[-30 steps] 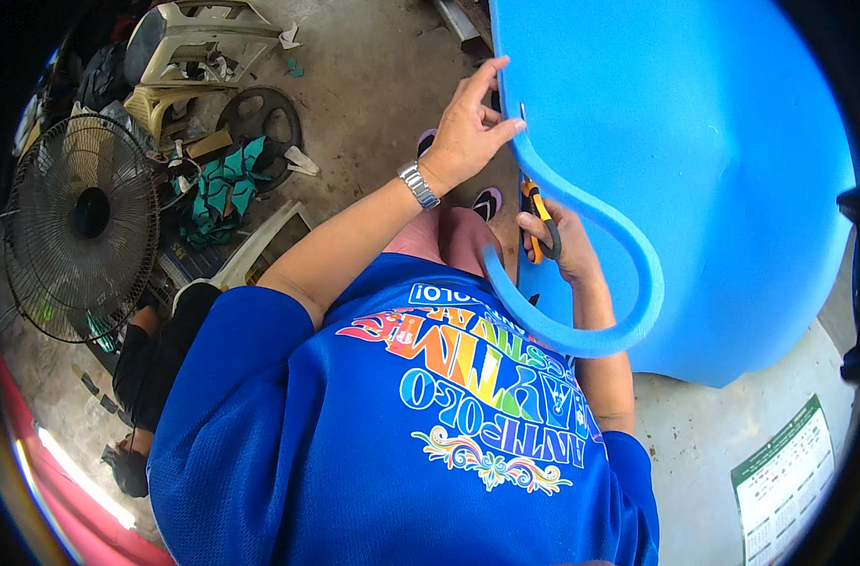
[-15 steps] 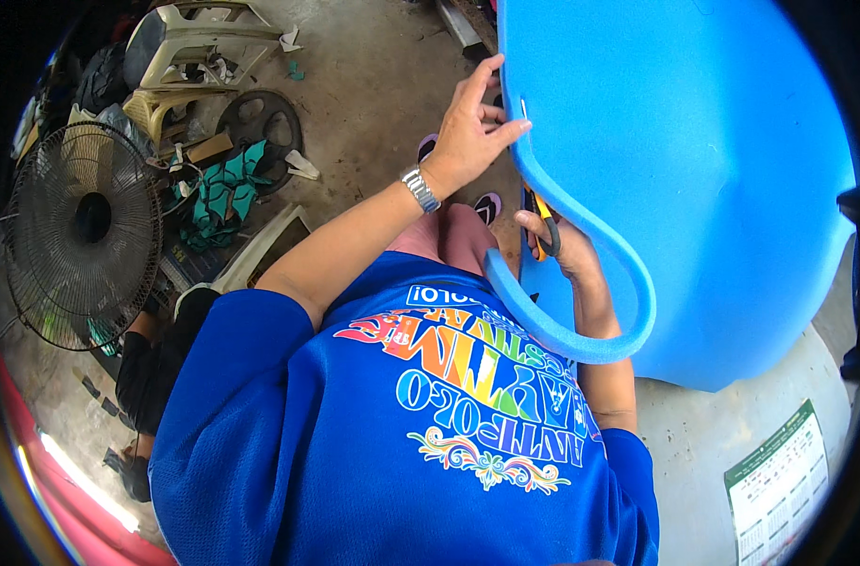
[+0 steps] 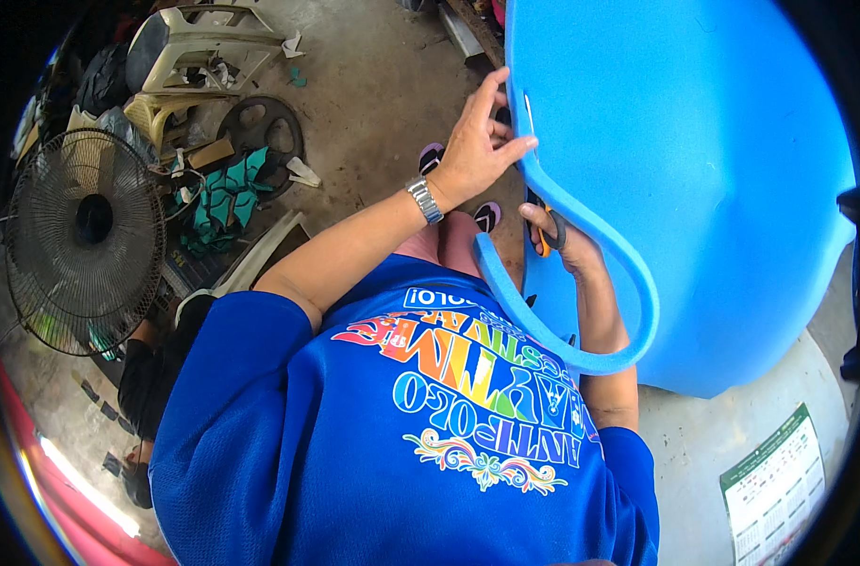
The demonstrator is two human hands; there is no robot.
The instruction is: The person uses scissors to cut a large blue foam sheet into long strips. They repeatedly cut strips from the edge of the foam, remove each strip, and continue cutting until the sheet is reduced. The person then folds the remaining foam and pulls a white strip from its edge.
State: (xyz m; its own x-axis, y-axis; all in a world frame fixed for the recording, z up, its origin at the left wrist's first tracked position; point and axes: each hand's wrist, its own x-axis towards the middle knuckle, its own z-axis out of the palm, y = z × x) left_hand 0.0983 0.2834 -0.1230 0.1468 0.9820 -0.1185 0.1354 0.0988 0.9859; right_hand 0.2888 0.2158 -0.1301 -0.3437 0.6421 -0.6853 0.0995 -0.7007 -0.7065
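Left hand [image 3: 479,158] pinching one blue foam sheet [image 3: 680,189], right hand [image 3: 573,247] gripping one pair of scissors [image 3: 559,229]

Head-worn fisheye looks downward; close, wide view.

Blue shirt [image 3: 354,424]: I note large multicoloured lettering [image 3: 467,373] over its front, above it a white-outlined box of white characters [image 3: 436,298]. Right of shirt: white, green-headed printed sheet [image 3: 774,491], small print illegible. Left of shirt: faint yellowish characters [image 3: 180,259] on something dark.
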